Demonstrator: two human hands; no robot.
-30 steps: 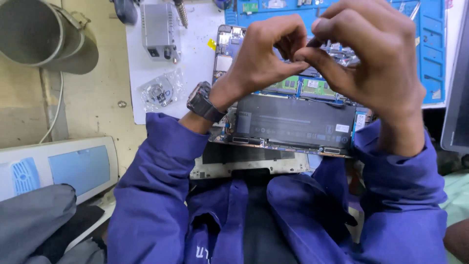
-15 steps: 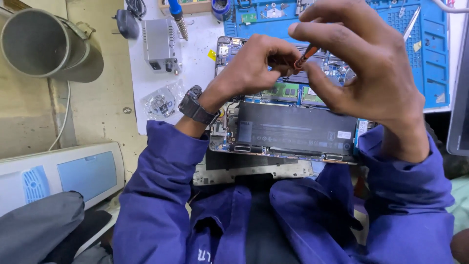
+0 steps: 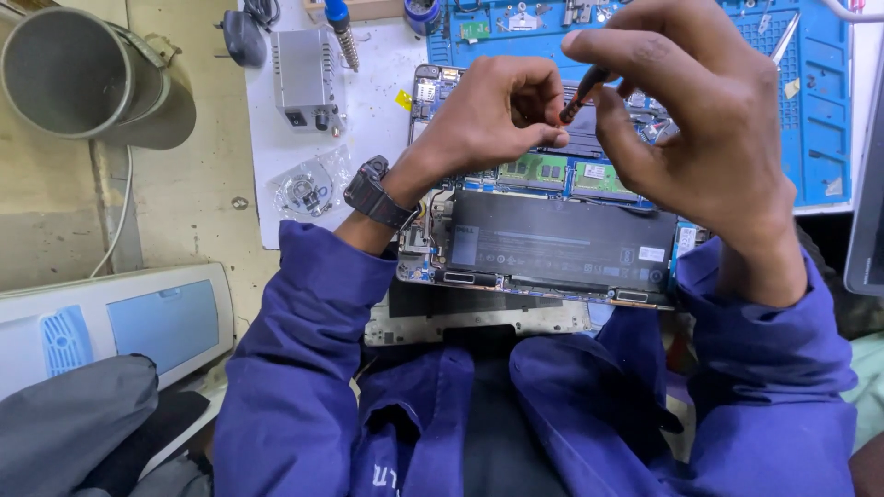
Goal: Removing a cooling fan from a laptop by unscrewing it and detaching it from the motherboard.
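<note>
So there's a laptop (image 3: 552,239) lying open on its back with the bottom cover off, sitting right at the near edge of the tabletop (image 3: 212,212) in front of the person, partly on a blue repair mat (image 3: 810,120). You can see the big black battery (image 3: 562,241) across the middle and two green memory sticks (image 3: 566,173) just above it.

The right hand (image 3: 709,138) has a small dark screwdriver (image 3: 582,92) pinched between thumb and the first fingers, tip angled down toward the board above the memory. The left hand (image 3: 493,115) is curled up just beside it, fingers narrow and pressed together at the tips, right near the screwdriver tip; can't tell if there's something tiny pinched in there. That wrist has a dark watch (image 3: 373,191) on it. Both arms are in blue work sleeves (image 3: 295,368).

Off to the left of the laptop there's a white sheet with a small clear bag (image 3: 308,189) holding a round part, a little silver box unit (image 3: 302,78), and a blue-handled soldering iron (image 3: 341,28) above. A grey metal cup (image 3: 83,78) lies on its side in the far left corner, and a white device with a pale blue panel (image 3: 120,322) is at the near left.
</note>
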